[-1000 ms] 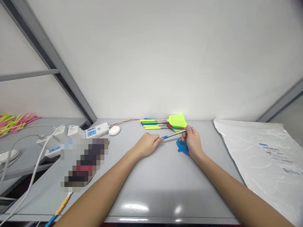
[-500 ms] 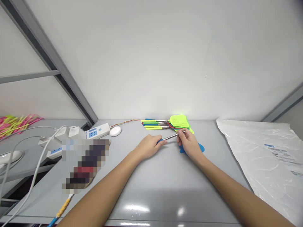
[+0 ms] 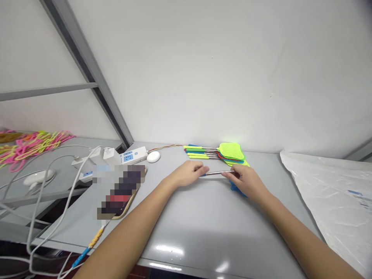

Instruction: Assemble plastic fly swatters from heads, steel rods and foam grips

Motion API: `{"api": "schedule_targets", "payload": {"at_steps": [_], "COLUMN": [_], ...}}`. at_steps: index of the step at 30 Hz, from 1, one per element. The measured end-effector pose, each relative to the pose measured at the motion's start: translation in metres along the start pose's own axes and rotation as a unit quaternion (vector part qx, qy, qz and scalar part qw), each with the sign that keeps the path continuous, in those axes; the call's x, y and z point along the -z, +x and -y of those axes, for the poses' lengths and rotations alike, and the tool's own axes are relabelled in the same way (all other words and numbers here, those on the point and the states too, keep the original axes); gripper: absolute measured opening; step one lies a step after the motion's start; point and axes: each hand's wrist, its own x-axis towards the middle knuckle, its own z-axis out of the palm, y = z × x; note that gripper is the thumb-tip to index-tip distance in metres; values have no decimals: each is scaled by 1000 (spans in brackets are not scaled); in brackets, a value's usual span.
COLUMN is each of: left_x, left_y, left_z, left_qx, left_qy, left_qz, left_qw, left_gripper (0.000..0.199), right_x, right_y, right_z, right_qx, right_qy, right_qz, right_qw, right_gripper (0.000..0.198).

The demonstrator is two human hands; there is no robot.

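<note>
Between my hands lies a blue fly swatter (image 3: pixel 216 173) with a metal shaft, held almost level just above the tabletop. My left hand (image 3: pixel 190 172) wraps round its handle end, hiding most of the blue grip. With thumb and fingers, my right hand (image 3: pixel 247 180) holds the shaft near the head; only a blue edge of the head shows beneath that hand. Behind them, against the wall, is a stack of fly swatters (image 3: pixel 231 151) with yellow-green, green, red and blue parts, their handles pointing left.
To the left are a phone (image 3: pixel 124 193) on a cable, a power strip (image 3: pixel 133 155) with plugs, and a white round device (image 3: pixel 153 156). Pink and yellow cords (image 3: pixel 37 147) lie farther left. A white plastic bag (image 3: pixel 325 193) covers the right side of the table (image 3: pixel 186 232).
My view has turned left, so the scene sits farther right. My right hand has shifted its grip along the shaft, and the swatter is now more level.
</note>
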Motion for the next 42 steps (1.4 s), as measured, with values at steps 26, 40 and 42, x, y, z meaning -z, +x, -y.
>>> {"api": "schedule_targets", "payload": {"at_steps": [26,40,42], "left_x": [-25,-20,-20], "left_y": [12,14,14], "left_z": [3,1,1], "left_qx": [16,-2,4], "left_qy": [-296,-294,-295], "left_qz": [-131,-126,-128], "left_qw": [946,948,947], "left_gripper": [47,42,42], "right_x": [13,11,10], "right_y": [-6,-5,-6], "right_z": [9,6,6], "right_qx": [111,69,62], "right_qy": [-144,-67,-66], "right_qz": [40,80,88], "right_qw": [983,992,992], "right_gripper": [28,34,34]}}
